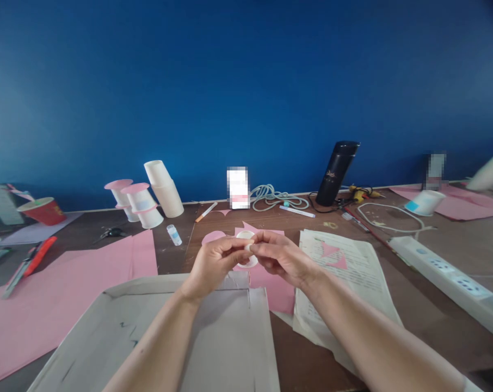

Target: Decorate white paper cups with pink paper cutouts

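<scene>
My left hand [220, 258] and my right hand [281, 253] meet in front of me, fingertips pinched together. Between them is a small white piece [248, 247], mostly covered by the fingers; its kind cannot be made out. Just behind and below the fingertips shows a white round thing [246, 263], perhaps a paper cup, partly hidden by both hands. A pink paper disc [214, 237] lies behind my left hand. Under my right hand are pink paper [277, 296] and printed sheets [352, 272] with pink scraps on them.
At the back left stand joined paper cups with pink discs [138, 204] and a stack of paper cups [165, 190]. A lit phone [239, 188], a coiled cable [275, 197] and a black flask [337, 173] line the wall. A grey-white board [156, 332] lies in front; a power strip [446, 272] is right.
</scene>
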{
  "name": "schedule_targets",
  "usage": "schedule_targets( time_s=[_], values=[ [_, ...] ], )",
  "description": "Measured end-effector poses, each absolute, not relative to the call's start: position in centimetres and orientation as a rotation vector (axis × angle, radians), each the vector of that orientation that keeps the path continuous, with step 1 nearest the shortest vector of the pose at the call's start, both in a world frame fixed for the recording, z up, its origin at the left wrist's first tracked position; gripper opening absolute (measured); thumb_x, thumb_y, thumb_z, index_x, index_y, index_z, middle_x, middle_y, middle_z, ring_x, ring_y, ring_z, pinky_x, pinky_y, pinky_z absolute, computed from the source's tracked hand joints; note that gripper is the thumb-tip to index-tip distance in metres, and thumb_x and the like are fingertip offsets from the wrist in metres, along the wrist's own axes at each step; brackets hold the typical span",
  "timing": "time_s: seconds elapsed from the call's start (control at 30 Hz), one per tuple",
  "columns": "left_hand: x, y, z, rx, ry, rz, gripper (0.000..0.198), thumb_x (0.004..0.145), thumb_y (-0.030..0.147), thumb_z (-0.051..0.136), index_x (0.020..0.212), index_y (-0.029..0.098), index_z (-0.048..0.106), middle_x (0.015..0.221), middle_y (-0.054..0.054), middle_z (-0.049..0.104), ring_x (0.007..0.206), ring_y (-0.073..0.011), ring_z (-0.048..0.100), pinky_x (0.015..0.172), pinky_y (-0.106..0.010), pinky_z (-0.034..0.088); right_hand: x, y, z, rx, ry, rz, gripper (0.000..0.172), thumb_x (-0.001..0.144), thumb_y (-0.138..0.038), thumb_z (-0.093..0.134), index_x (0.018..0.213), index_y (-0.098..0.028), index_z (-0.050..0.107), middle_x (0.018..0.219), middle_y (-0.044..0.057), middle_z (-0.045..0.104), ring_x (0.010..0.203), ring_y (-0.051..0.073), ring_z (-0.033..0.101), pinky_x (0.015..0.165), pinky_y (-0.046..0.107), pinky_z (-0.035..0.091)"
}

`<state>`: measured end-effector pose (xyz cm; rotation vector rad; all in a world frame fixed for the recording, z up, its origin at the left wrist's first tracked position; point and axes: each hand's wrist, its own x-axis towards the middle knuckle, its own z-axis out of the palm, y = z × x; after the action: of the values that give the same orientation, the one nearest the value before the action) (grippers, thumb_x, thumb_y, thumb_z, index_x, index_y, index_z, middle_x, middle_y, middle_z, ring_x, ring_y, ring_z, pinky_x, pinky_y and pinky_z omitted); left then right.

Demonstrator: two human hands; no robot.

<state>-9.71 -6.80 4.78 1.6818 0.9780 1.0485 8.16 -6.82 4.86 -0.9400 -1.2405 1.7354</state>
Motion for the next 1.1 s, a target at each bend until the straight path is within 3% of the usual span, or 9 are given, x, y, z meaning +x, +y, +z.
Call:
schedule_targets(
  time_s=[0.17,0.5,0.83,1.1],
  values=[
    [-10.1,-6.4,4.7,1.600,0.965,0.955,0.031,0.079,0.040,0.064,0.104,0.023,0.071,0.073,-0.003,0.064,0.073,-0.0140,0.059,0.065,-0.025,0.049,8.0,-7.0,5.0,-0.971,-1.216,1.696,0.025,0.071,-0.035,0.071,0.082,-0.019,0.056,0.057,-0.007,0.044,0.046,0.004,0.029,0.044,0.022,0.012],
    [-10.3,-6.1,4.1,1.500,0.910,0.886,0.033,0.077,0.040,0.066,0.103,0.021,0.071,0.089,-0.006,0.067,0.079,-0.0166,0.064,0.075,-0.030,0.051,8.2,-6.9,4.9,-0.955,-1.229,1.678,0.032,0.069,-0.033,0.075,0.090,-0.018,0.055,0.060,-0.007,0.045,0.046,0.004,0.028,0.044,0.022,0.014],
    [-10.0,-6.2,4.0,1.489,0.864,0.870,0.030,0.077,0.040,0.066,0.097,0.018,0.072,0.089,-0.008,0.068,0.077,-0.0173,0.065,0.075,-0.033,0.053,8.9,-6.5,4.2,-1.062,-1.406,1.467,0.041,0.067,-0.040,0.076,0.095,-0.021,0.054,0.062,-0.007,0.045,0.048,0.005,0.034,0.043,0.021,0.023],
    [-10.1,-6.0,3.9,1.474,0.842,0.821,0.027,0.078,0.038,0.065,0.096,0.018,0.073,0.090,-0.007,0.069,0.075,-0.0151,0.064,0.076,-0.032,0.053,9.2,-6.8,4.7,-1.133,-1.637,1.192,0.039,0.071,-0.041,0.073,0.098,-0.021,0.053,0.066,-0.004,0.053,0.056,0.009,0.044,0.050,0.023,0.033]
  ],
)
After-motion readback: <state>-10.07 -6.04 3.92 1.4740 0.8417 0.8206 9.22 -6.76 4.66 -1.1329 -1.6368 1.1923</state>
